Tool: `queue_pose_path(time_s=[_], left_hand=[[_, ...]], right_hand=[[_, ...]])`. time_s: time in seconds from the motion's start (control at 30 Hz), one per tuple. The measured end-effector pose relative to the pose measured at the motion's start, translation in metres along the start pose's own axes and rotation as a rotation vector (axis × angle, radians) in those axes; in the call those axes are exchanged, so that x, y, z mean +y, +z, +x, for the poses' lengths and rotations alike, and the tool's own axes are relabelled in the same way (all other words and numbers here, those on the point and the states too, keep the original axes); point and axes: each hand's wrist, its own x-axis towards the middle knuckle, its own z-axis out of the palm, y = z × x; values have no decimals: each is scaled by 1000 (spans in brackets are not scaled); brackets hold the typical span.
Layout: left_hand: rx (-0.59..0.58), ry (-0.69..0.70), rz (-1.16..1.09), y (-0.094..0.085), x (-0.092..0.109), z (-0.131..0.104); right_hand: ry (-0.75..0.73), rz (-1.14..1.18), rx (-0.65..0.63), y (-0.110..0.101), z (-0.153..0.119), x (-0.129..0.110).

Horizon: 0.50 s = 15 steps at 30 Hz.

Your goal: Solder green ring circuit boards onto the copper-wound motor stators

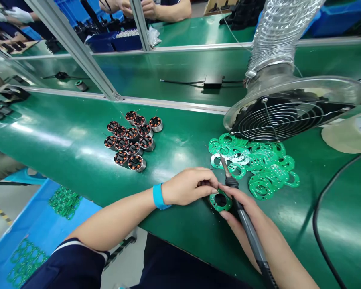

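Soldering iron (248, 226) in right hand (254, 209)

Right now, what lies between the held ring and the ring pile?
In the head view, the soldering iron and part of the right hand; past them, green tabletop shows.

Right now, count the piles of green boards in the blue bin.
2 in the blue bin: far pile nearest the bench, near pile beside the left sleeve, which may hide more.
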Motion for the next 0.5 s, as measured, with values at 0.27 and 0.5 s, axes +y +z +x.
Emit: queue_pose_path(time_s=[0.27,0.5], left_hand=[[28,-269,-452,12,2,5],[55,-335,-581,6,6,6]], right_hand=[[-240,-102,86,-3,3,-5],[-282,-104,178,-7,9,-11]])
